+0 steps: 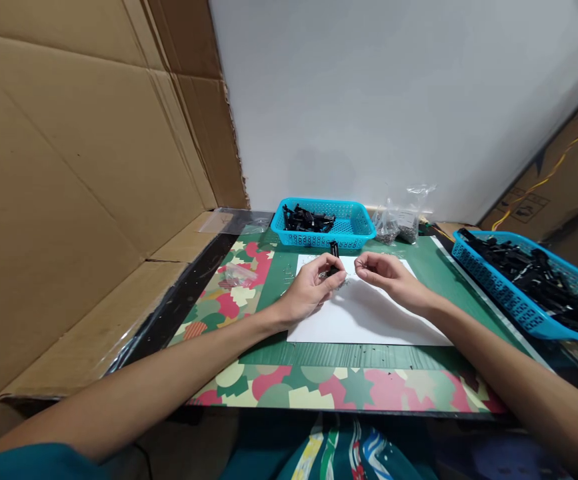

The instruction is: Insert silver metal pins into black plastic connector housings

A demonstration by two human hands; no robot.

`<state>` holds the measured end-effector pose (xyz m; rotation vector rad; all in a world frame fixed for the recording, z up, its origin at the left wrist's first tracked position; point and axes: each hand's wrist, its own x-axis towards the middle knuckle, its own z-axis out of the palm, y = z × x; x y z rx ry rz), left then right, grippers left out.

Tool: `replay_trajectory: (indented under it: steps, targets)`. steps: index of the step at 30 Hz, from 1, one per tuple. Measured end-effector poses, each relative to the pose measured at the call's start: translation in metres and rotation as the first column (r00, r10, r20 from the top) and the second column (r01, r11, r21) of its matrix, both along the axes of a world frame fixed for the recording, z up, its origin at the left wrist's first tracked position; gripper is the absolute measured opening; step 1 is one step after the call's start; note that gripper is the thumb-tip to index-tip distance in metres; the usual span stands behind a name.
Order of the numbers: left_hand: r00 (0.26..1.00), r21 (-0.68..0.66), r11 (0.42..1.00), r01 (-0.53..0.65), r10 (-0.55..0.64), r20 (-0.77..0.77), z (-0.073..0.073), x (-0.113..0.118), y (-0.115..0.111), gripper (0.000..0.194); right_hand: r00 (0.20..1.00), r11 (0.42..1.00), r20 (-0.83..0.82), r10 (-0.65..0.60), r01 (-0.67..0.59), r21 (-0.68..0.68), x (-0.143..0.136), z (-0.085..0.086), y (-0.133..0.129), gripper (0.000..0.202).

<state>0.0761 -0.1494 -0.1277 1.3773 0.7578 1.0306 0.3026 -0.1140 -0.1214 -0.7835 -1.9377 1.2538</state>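
My left hand [315,283] is closed round a slim black part [335,250], which stands upright between the thumb and fingers above a white sheet [359,320]. Just right of it, with a small gap between, my right hand [381,272] is in a pinch, thumb tip against fingertips. Whatever the right fingers hold, if anything, is too small to make out. Tiny thin metal pieces lie on the upper part of the sheet, partly hidden behind my left hand.
A blue basket [323,241] of black parts stands behind the sheet. Plastic bags [407,227] of small pieces sit beside it. Another blue basket [519,307], fuller, is at the right. A small plastic bag [239,275] lies left. Cardboard [69,167] walls the left side.
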Motion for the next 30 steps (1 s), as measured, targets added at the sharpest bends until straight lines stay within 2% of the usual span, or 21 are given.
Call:
replay_trajectory:
  steps: [4,6,14,22,26,30]
  targets:
    - [0.996,0.167,0.986,-0.026,0.04,-0.08,0.001,0.001,-0.003,0.029,0.996,0.999,-0.09,-0.006,0.001,-0.049,-0.011,0.0,-0.011,0.033]
    - [0.992,0.199,0.979,-0.039,0.062,-0.111,0.0,0.001,-0.003,0.026,0.994,0.999,-0.105,0.005,-0.01,-0.049,-0.015,0.0,-0.014,0.034]
    - [0.979,0.231,0.969,-0.083,0.123,-0.164,-0.001,0.002,-0.004,0.026,0.997,1.0,-0.078,-0.018,0.019,0.013,-0.018,-0.001,-0.015,0.034]
    - [0.963,0.278,0.958,-0.075,0.143,-0.23,0.0,0.001,-0.003,0.023,0.987,0.971,0.009,-0.158,0.154,0.182,-0.012,0.001,-0.017,0.025]
    - [0.965,0.238,0.97,-0.048,0.106,-0.239,0.002,0.0,-0.004,0.022,0.978,0.948,0.065,-0.2,0.176,0.265,-0.013,0.005,-0.021,0.026]
    - [0.971,0.201,0.979,-0.046,0.091,-0.221,0.002,0.0,-0.005,0.022,0.97,0.939,0.099,-0.221,0.185,0.29,-0.013,0.006,-0.021,0.028]
